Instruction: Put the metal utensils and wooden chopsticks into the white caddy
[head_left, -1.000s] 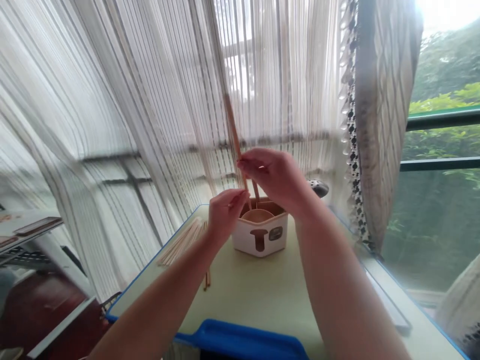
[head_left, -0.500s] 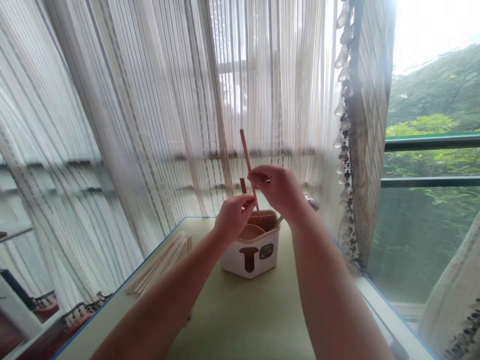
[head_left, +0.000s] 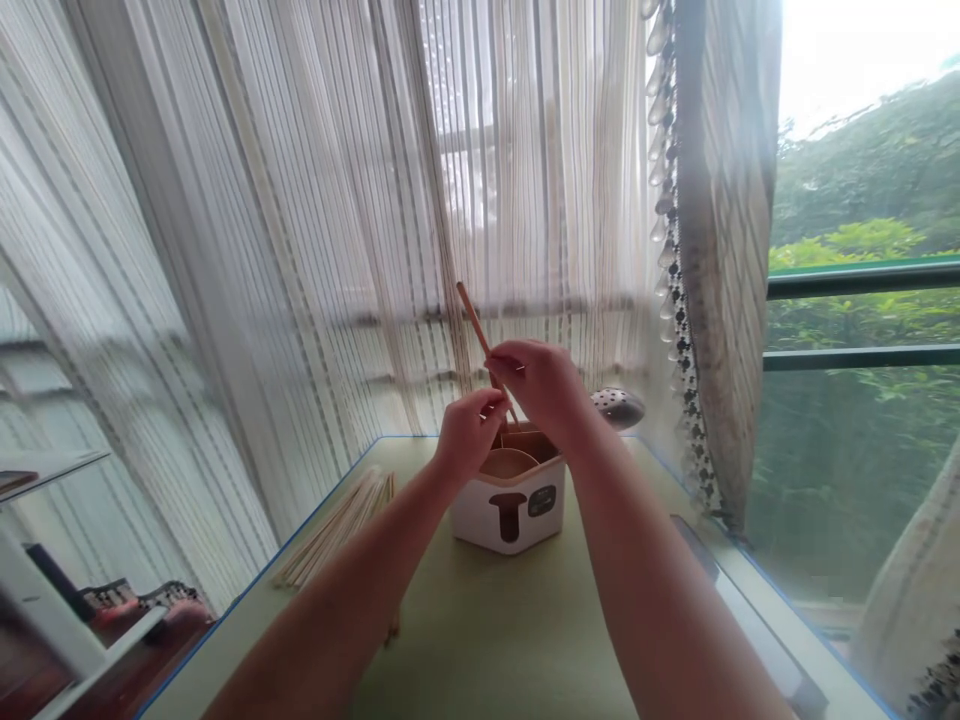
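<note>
A brown wooden chopstick leans to the upper left, its lower end over the opening of a white utensil holder with a brown inside. My right hand pinches the chopstick around its middle. Just below, my left hand has its thumb and fingers closed at the stick's lower part, above the holder's rim. A slotted ladle sticks out of the holder to the right, behind my right forearm. The fingertips partly cover the stick, so its exact lower end is hard to see.
A bundle of pale, thin sticks lies on the light green table, left of the holder and partly behind my left forearm. Sheer striped curtains hang behind. A flat dark-edged object lies along the table's right side.
The chopstick has tilted further to the left and dropped slightly, with both hands still at it. The camera view has shifted a little, and more of the slotted ladle shows.
</note>
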